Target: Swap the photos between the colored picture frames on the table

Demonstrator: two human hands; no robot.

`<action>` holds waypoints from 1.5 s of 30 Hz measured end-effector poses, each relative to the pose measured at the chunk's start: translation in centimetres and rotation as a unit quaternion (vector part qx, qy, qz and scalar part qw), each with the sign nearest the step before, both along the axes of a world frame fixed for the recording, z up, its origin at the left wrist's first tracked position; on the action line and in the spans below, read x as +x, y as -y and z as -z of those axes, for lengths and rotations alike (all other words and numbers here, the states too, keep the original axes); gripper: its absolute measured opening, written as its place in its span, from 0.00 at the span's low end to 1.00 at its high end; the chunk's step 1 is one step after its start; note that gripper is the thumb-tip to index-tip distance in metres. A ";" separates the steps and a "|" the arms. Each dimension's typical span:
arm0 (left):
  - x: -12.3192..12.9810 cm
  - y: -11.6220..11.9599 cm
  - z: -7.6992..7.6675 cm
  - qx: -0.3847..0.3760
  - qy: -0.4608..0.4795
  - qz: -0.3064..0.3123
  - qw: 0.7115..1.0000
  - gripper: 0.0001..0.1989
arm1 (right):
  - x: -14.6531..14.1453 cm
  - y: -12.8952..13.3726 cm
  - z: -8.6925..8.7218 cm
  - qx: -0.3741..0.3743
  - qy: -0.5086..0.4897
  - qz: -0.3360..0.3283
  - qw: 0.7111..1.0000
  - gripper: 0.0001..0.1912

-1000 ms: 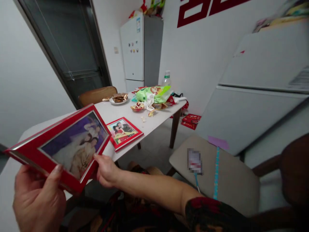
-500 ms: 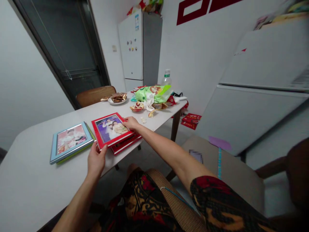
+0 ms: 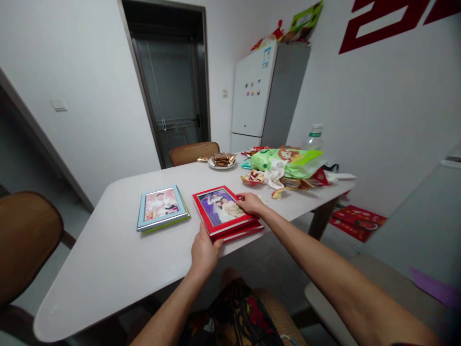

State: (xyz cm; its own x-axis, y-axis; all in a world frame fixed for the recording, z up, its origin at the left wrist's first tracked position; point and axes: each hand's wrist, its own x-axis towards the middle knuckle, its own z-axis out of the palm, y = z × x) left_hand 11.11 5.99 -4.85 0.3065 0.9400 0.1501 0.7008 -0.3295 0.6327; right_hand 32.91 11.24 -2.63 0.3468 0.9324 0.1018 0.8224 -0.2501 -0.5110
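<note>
Both my hands are on a red picture frame (image 3: 224,211) that holds a photo of people in front of a purple background. My left hand (image 3: 204,251) grips its near left corner, thumb at the front edge. At the right edge, the fingers of my right hand (image 3: 252,204) are closed on the border. Beneath it lies another red picture frame (image 3: 248,233), mostly covered. To the left, a light blue picture frame (image 3: 160,207) with a pink-toned photo rests on a green picture frame (image 3: 186,213), of which only an edge shows.
The frames lie on a white table (image 3: 118,250). Toward the back are a plate of wrapped snacks (image 3: 222,161), a cut pomegranate (image 3: 252,177), a green bag (image 3: 277,158), crumpled tissue (image 3: 275,174) and a plastic bottle (image 3: 315,138). A brown chair (image 3: 29,245) stands left.
The upper red frame has come down closer over the lower red one, both hands still gripping it. My view has turned left, so the scene shifts right.
</note>
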 end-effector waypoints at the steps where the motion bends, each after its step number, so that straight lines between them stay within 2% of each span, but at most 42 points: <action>1: -0.1 0.1 0.3 0.009 -0.006 0.005 1.000 0.30 | -0.1 0.2 0.1 -0.001 0.006 -0.004 1.000 0.20; 6: -0.5 0.7 1.1 0.050 -0.003 0.025 0.998 0.30 | 0.0 1.7 0.5 -0.007 0.035 -0.003 0.999 0.21; 10: -2.2 -0.2 0.2 0.039 -0.011 0.088 0.995 0.30 | -1.3 2.1 -0.1 0.013 0.068 0.008 0.998 0.21; 12: -3.8 -1.8 -0.6 0.073 -0.056 0.100 0.991 0.29 | -3.6 1.9 -0.6 0.072 0.084 -0.018 0.994 0.21; 15: -6.8 -4.9 -2.0 0.139 -0.147 0.023 0.979 0.26 | -8.9 1.1 -1.1 0.167 0.062 -0.125 0.976 0.19; 18: -9.7 -7.5 -2.8 0.146 -0.182 -0.042 0.972 0.20 | -14.5 0.1 -0.9 0.168 0.004 -0.198 0.966 0.19; 21: -11.6 -8.0 -3.0 0.136 -0.203 -0.064 0.967 0.11 | -18.1 -1.0 -0.1 0.110 -0.082 -0.163 0.977 0.20; 24: -12.0 -6.6 -3.1 0.135 -0.207 -0.059 0.967 0.08 | -19.7 -1.5 0.6 0.085 -0.186 -0.090 0.975 0.20; 26: -11.7 -5.0 -3.4 0.140 -0.199 -0.049 0.969 0.09 | -20.2 -1.3 0.6 0.113 -0.288 -0.058 0.949 0.20; 28: -11.2 -3.4 -4.1 0.147 -0.190 -0.043 0.970 0.09 | -20.6 -0.6 0.0 0.152 -0.410 -0.047 0.898 0.21; 31: -10.8 -1.1 -5.5 0.136 -0.138 -0.026 0.981 0.12 | -20.9 1.2 -1.9 0.206 -0.528 -0.080 0.820 0.21; 32: -10.8 -0.5 -6.0 0.123 -0.092 -0.016 0.988 0.14 | -20.9 2.1 -2.8 0.221 -0.543 -0.089 0.805 0.22; 33: -10.9 0.0 -6.6 0.108 -0.031 -0.004 0.994 0.16 | -21.0 3.1 -3.7 0.233 -0.543 -0.093 0.801 0.23; 35: -11.3 0.9 -7.5 0.084 0.124 0.016 0.989 0.19 | -21.0 5.4 -5.4 0.247 -0.492 -0.102 0.828 0.23; 38: -12.5 2.1 -8.3 0.047 0.339 0.010 0.940 0.22 | -21.1 9.1 -6.8 0.266 -0.321 -0.178 0.891 0.22; 40: -13.5 3.0 -8.4 -0.006 0.430 -0.014 0.903 0.23 | -21.3 11.2 -6.6 0.285 -0.203 -0.266 0.898 0.22; 42: -14.6 3.9 -8.1 -0.062 0.475 -0.029 0.877 0.26 | -21.7 12.7 -5.6 0.286 -0.111 -0.346 0.887 0.25; 45: -15.6 4.7 -7.0 -0.102 0.493 -0.027 0.864 0.30 | -22.6 13.9 -3.5 0.246 -0.020 -0.418 0.874 0.32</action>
